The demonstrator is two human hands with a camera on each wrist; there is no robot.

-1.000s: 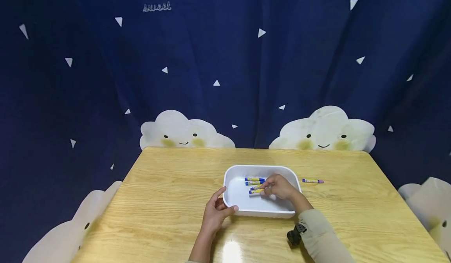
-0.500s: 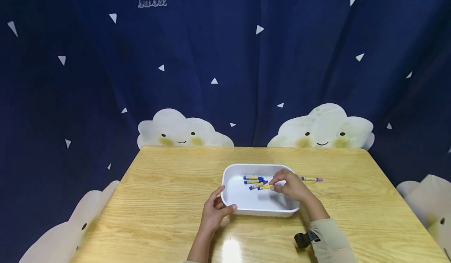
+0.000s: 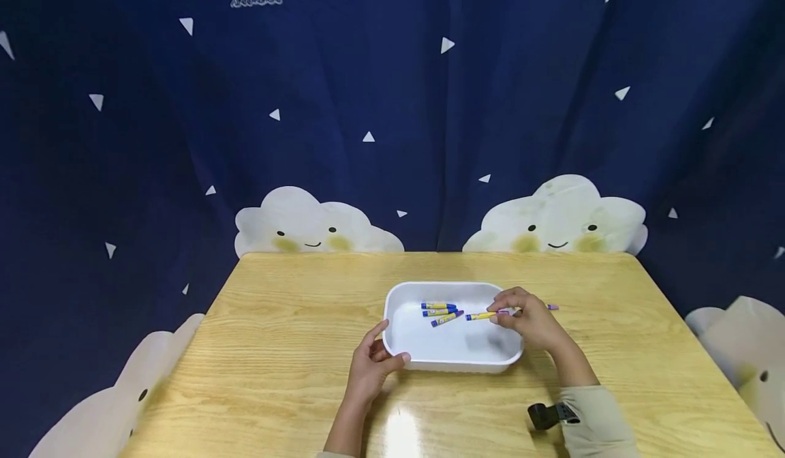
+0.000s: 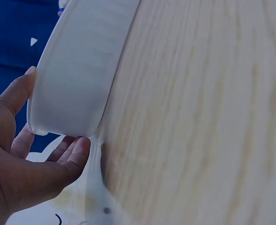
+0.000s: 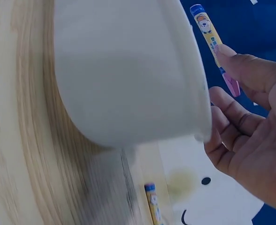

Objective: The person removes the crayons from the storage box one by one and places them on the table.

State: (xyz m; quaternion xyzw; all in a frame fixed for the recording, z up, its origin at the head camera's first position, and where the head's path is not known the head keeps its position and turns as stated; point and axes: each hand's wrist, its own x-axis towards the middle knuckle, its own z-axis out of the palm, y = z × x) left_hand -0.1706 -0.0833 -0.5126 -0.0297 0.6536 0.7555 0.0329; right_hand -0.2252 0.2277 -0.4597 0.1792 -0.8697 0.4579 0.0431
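A white plastic tray (image 3: 454,365) stands on the wooden table. At its left front corner my left hand (image 3: 368,371) holds the rim, thumb on the front side and fingers along the left end; the left wrist view shows fingertips against the tray wall (image 4: 77,70). Over the tray's right part, my right hand (image 3: 532,318) pinches a yellow crayon (image 3: 478,317) with a blue end. In the right wrist view this crayon (image 5: 207,27) shows a pink tip, above the rim. Three more crayons (image 3: 447,319) lie inside, left of the held one.
Another crayon lies on the table right of the tray, mostly behind my right hand, its pink-purple tip (image 3: 552,307) showing; its blue end (image 5: 150,187) appears in the right wrist view. A black device (image 3: 544,416) sits at my right wrist. A dark blue curtain (image 3: 343,76) hangs behind the table.
My right hand has moved right, carrying the crayon away from the other crayons toward the tray's right end. The left hand keeps its hold on the tray. The head view has tilted slightly.
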